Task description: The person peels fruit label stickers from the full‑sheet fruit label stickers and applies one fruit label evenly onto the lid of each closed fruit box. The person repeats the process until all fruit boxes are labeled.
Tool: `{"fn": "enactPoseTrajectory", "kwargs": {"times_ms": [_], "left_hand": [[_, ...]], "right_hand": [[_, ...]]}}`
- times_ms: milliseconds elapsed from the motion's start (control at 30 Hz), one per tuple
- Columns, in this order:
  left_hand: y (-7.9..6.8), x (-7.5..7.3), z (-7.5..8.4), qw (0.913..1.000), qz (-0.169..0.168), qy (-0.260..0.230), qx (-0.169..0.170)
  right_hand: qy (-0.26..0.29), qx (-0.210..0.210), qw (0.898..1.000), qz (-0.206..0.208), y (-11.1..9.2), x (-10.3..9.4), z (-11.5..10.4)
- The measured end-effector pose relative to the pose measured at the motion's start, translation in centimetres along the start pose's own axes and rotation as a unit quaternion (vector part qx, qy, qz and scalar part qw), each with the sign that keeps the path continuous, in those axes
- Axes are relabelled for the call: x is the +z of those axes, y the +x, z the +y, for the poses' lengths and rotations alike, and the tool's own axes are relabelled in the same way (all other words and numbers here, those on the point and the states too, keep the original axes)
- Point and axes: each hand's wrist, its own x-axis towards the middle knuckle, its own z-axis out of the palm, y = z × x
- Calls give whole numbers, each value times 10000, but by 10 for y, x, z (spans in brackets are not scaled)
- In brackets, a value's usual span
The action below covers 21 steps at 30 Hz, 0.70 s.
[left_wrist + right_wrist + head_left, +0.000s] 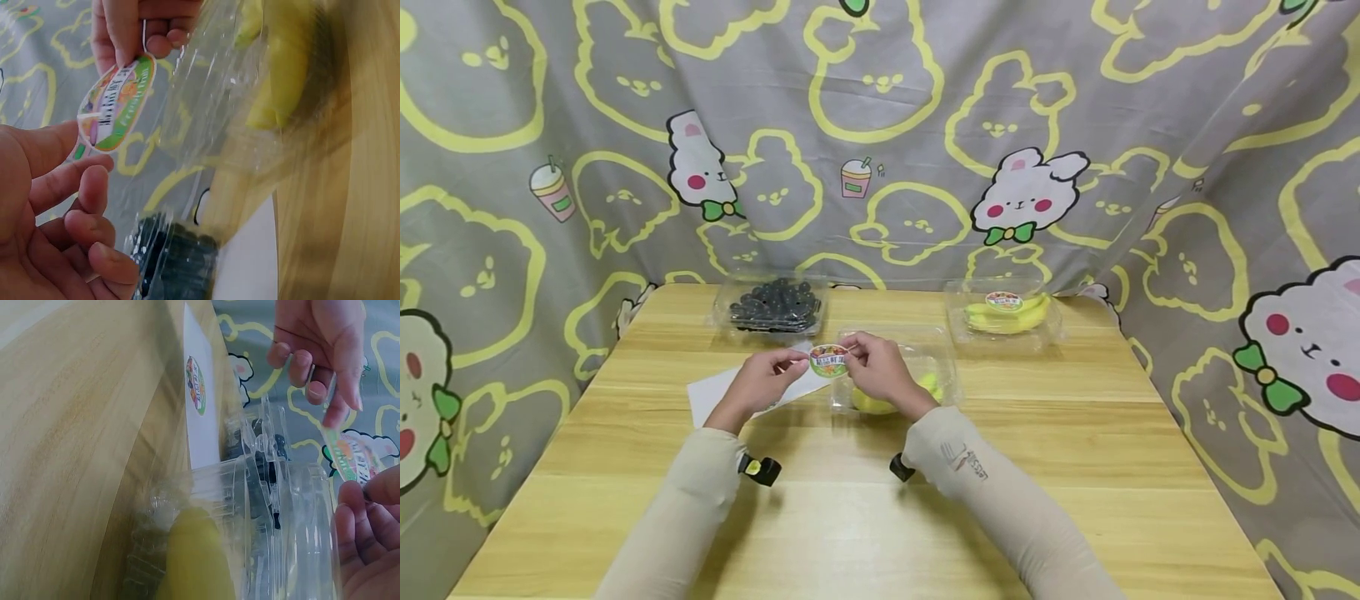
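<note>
Left hand (763, 382) and right hand (883, 368) (fingers bent) pinch a sticker (828, 361).

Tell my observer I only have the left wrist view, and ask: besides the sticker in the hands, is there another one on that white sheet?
Observer: Yes, the right wrist view shows another sticker lying on the white sheet.
Operator: Thanks. Is one stuck on anything else I'm missing?
Observer: Yes. In the head view, a clear box of bananas at the back right of the table carries a similar label.
</note>
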Motion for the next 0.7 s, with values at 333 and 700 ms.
{"fn": "enactPoseTrajectory", "kwargs": {"times_ms": [333, 700], "left_hand": [[8, 9, 15, 9998, 163, 14, 143], [18, 21, 26, 9997, 11, -104, 240]], "right_hand": [[50, 139, 9999, 60, -3, -10, 1], [-35, 361, 9992, 137, -5, -20, 9]]}}
